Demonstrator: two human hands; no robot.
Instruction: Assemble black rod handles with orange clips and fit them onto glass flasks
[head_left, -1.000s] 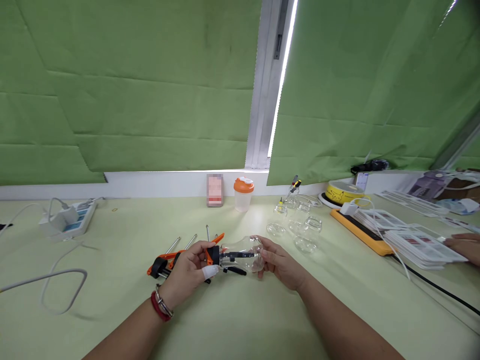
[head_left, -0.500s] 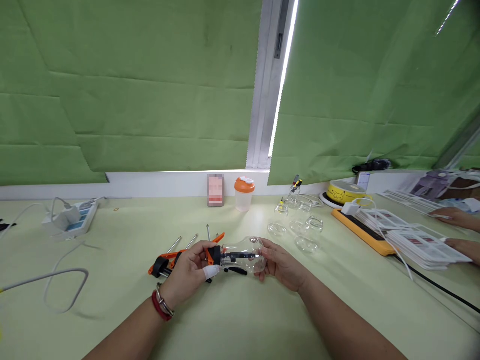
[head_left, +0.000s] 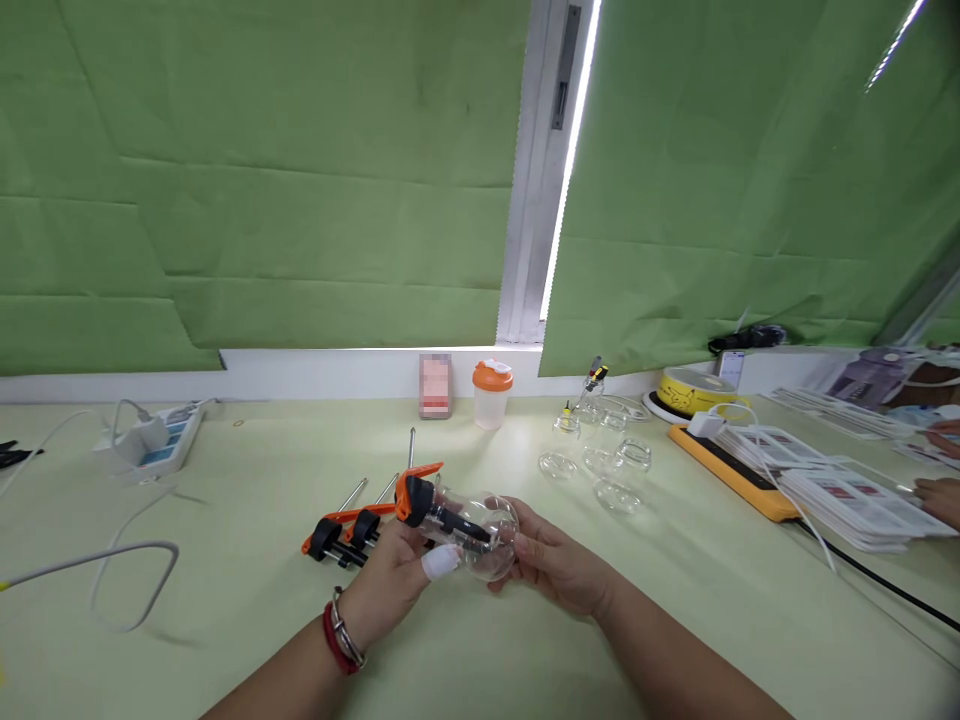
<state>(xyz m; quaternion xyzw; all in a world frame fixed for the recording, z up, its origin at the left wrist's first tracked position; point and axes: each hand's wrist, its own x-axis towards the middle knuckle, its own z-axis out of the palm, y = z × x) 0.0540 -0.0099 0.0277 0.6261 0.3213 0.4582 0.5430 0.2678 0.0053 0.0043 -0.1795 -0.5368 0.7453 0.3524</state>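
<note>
A clear bottle [head_left: 491, 512] with a black-and-orange lever top [head_left: 415, 497] lies tilted between my hands, a black tube showing inside it. My left hand [head_left: 409, 570], white tape round its thumb, is closed about the neck end from below. Round the bottle's base, the fingers of my right hand [head_left: 555, 560] are wrapped. More black-and-orange lever tops [head_left: 328, 537] with metal rods lie on the table just left of and behind my left hand, partly covered by it.
Several clear bottles [head_left: 619, 485] stand at right of centre, one with screwdrivers [head_left: 598, 377] in it. An orange-lidded cup [head_left: 491, 395] and a phone [head_left: 435, 386] are by the wall. Right lie an orange power strip [head_left: 731, 475], white trays [head_left: 855, 500] and another person's hand [head_left: 939, 497].
The lever top has swung up onto the bottle's upper left, so the bottle now slants down toward my right hand. My left hand has slid right, under the neck.
</note>
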